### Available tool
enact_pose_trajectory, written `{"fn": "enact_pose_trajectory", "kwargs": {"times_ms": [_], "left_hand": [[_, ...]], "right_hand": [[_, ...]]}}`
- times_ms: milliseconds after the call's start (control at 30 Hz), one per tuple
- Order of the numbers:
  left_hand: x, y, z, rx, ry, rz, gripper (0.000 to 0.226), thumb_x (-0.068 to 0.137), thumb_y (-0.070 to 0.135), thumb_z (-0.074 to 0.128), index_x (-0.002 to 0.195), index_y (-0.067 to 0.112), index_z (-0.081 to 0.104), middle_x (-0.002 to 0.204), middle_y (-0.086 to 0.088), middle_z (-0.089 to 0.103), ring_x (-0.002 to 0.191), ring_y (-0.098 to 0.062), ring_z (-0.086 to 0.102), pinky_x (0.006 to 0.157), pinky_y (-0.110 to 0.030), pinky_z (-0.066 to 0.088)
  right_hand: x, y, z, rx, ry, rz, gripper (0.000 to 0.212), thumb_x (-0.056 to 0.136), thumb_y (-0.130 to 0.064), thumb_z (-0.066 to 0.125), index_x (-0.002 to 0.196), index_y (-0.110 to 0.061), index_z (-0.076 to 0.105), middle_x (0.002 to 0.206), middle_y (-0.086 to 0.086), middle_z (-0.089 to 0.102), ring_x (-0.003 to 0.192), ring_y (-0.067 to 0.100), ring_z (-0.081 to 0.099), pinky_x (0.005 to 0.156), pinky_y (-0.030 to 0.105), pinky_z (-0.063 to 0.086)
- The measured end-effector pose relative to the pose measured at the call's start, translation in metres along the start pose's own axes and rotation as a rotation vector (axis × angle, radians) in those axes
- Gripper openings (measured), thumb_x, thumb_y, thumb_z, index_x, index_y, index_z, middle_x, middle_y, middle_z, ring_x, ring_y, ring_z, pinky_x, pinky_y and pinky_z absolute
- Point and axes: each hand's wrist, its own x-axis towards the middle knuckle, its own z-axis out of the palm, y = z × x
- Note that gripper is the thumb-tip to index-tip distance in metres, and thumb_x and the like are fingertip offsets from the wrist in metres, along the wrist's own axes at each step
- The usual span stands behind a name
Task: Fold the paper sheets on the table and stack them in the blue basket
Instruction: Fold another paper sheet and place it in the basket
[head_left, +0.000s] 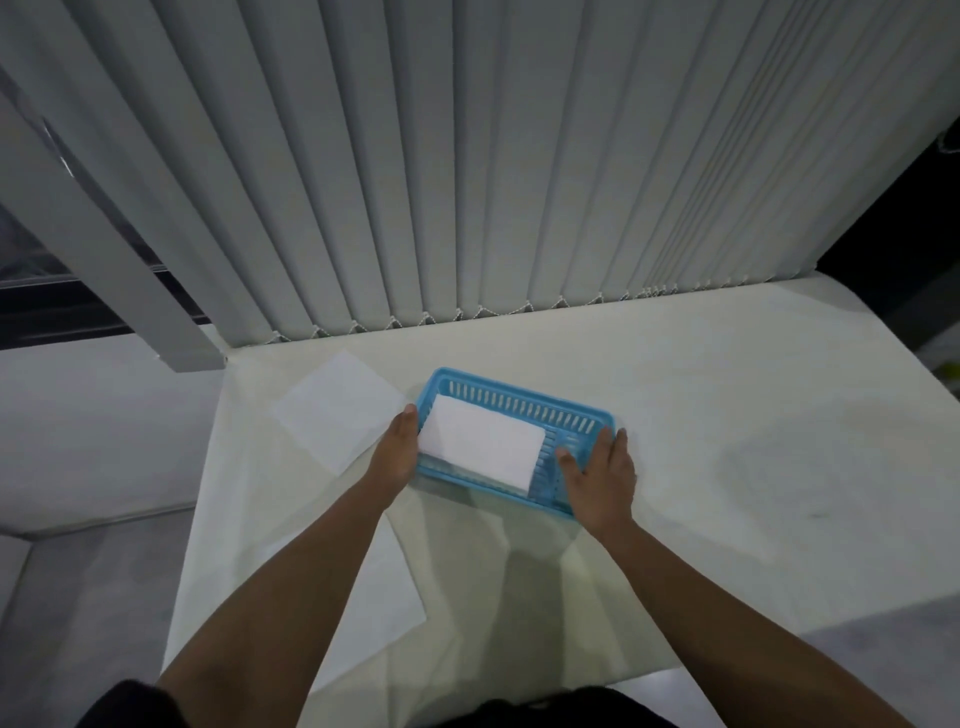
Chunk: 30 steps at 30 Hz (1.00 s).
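On the head cam, your left hand (397, 452) is up against the left end of the blue basket (519, 402), fingers hidden, so can't tell its grip. Your right hand (602, 478) holds the right end, thumb inside. The folded paper sheet (480, 441) lies in the basket mid-worktop (727, 395), with one unfolded sheet (337, 410) just left and a second unfolded sheet (387, 597) nearer you.

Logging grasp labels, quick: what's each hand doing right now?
Left hand: at the blue basket's left end, fingers hidden; cannot tell.
Right hand: grips the basket's right end.
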Motion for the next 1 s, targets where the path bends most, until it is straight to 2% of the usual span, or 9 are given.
{"fn": "enact_pose_trajectory", "kwargs": {"times_ms": [100,167,233,333,433,600,767,900,1000], "left_hand": [[-0.007,0.0,-0.005,0.072,0.024,0.017,0.058,0.101,0.047,0.017,0.139,0.013,0.044,0.139,-0.006,0.049,0.126,-0.023,0.046,0.108,-0.035,0.031],[-0.014,-0.002,-0.013,0.158,0.048,0.05,0.055,0.102,0.043,0.019,0.133,0.009,0.05,0.128,-0.006,0.053,0.115,-0.02,0.05,0.096,-0.031,0.034],[-0.02,-0.011,-0.026,0.272,0.079,0.091,0.05,0.102,0.041,0.026,0.127,0.008,0.053,0.127,-0.009,0.058,0.114,-0.024,0.053,0.094,-0.032,0.037],[-0.029,-0.031,-0.05,0.396,0.142,0.081,0.041,0.098,0.038,0.041,0.131,0.015,0.052,0.133,-0.01,0.057,0.123,-0.028,0.052,0.106,-0.039,0.04],[-0.047,-0.05,-0.074,0.48,0.22,0.06,0.039,0.094,0.032,0.05,0.131,0.018,0.053,0.135,-0.008,0.055,0.126,-0.028,0.049,0.105,-0.04,0.041],[-0.077,-0.091,-0.109,0.657,0.25,-0.012,0.058,0.091,0.036,0.056,0.142,0.018,0.038,0.149,-0.005,0.039,0.139,-0.028,0.031,0.11,-0.04,0.032],[-0.092,-0.125,-0.133,0.792,0.129,-0.079,0.08,0.086,0.043,0.061,0.149,0.015,0.021,0.158,-0.009,0.023,0.144,-0.03,0.024,0.117,-0.04,0.026],[-0.097,-0.132,-0.135,0.798,0.132,-0.045,0.077,0.089,0.035,0.058,0.15,0.016,0.015,0.158,-0.008,0.02,0.139,-0.03,0.034,0.108,-0.042,0.039],[-0.094,-0.131,-0.134,0.715,0.165,-0.041,0.073,0.09,0.028,0.058,0.15,0.018,0.017,0.152,-0.008,0.031,0.128,-0.03,0.048,0.097,-0.042,0.047]], "right_hand": [[-0.006,-0.011,-0.001,-0.143,0.056,-0.098,0.073,0.095,-0.048,0.045,0.152,-0.014,0.014,0.162,0.013,0.0,0.148,0.033,0.007,0.118,0.052,0.004],[-0.012,-0.024,-0.001,-0.192,0.101,-0.234,0.069,0.094,-0.041,0.05,0.151,-0.014,0.022,0.162,0.014,0.004,0.147,0.036,0.008,0.118,0.053,0.005],[-0.018,-0.044,0.002,-0.229,0.108,-0.363,0.068,0.092,-0.035,0.053,0.15,-0.014,0.025,0.162,0.012,0.005,0.147,0.036,0.009,0.119,0.05,0.005],[-0.03,-0.075,0.011,-0.268,0.049,-0.524,0.067,0.092,-0.032,0.051,0.15,-0.016,0.024,0.162,0.008,0.002,0.148,0.033,0.005,0.12,0.045,0.002],[-0.044,-0.102,0.025,-0.325,-0.046,-0.711,0.067,0.092,-0.031,0.051,0.151,-0.014,0.024,0.162,0.009,0.008,0.149,0.031,0.006,0.121,0.045,0.002],[-0.07,-0.132,0.064,-0.465,-0.253,-0.961,0.064,0.092,-0.029,0.046,0.151,-0.014,0.023,0.162,0.006,0.011,0.149,0.029,0.006,0.121,0.042,0.001],[-0.085,-0.151,0.104,-0.666,-0.433,-1.044,0.065,0.094,-0.026,0.042,0.152,-0.013,0.017,0.162,0.006,0.013,0.148,0.027,0.011,0.121,0.041,0.006],[-0.085,-0.157,0.127,-0.801,-0.556,-0.968,0.066,0.094,-0.025,0.042,0.152,-0.011,0.015,0.16,0.009,0.017,0.144,0.031,0.021,0.119,0.043,0.019],[-0.087,-0.157,0.135,-0.759,-0.585,-0.88,0.064,0.094,-0.019,0.045,0.151,-0.011,0.017,0.153,0.01,0.028,0.135,0.032,0.034,0.107,0.042,0.037]]}}
